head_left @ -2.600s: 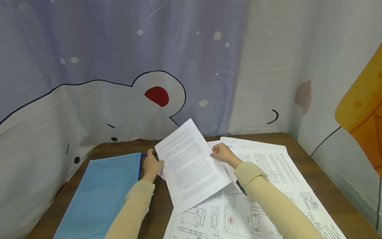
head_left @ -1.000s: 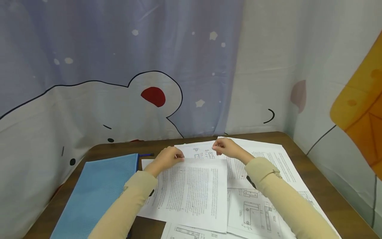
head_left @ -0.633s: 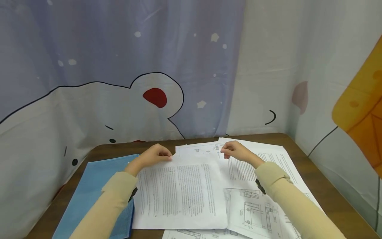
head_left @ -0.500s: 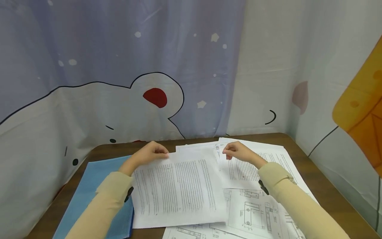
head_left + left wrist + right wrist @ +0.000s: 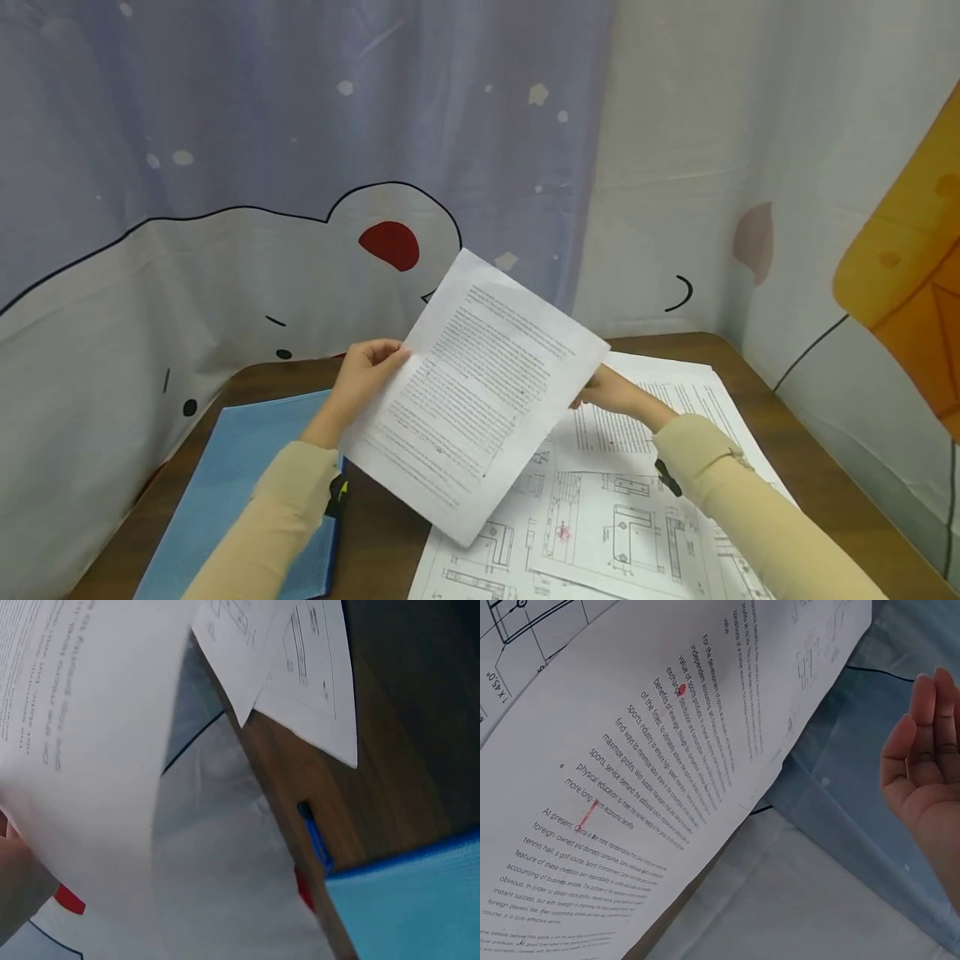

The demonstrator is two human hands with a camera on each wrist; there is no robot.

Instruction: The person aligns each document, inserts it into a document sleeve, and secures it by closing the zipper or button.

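1 text sheet (image 5: 480,392) is held off the table, pinched by the left hand (image 5: 365,372). The right hand (image 5: 611,392) is beside its far edge, grip unclear. The drawings (image 5: 600,517) are unsorted and the blue folder (image 5: 240,492) lies unused, so most work is judged left.

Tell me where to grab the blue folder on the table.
Take the blue folder by its long right edge, coming from the right: it lies flat, and that edge faces bare table. The left hand holding the sheet is nearest.

left hand (image 5: 362,372) pinching, right hand (image 5: 609,390) fingers relaxed
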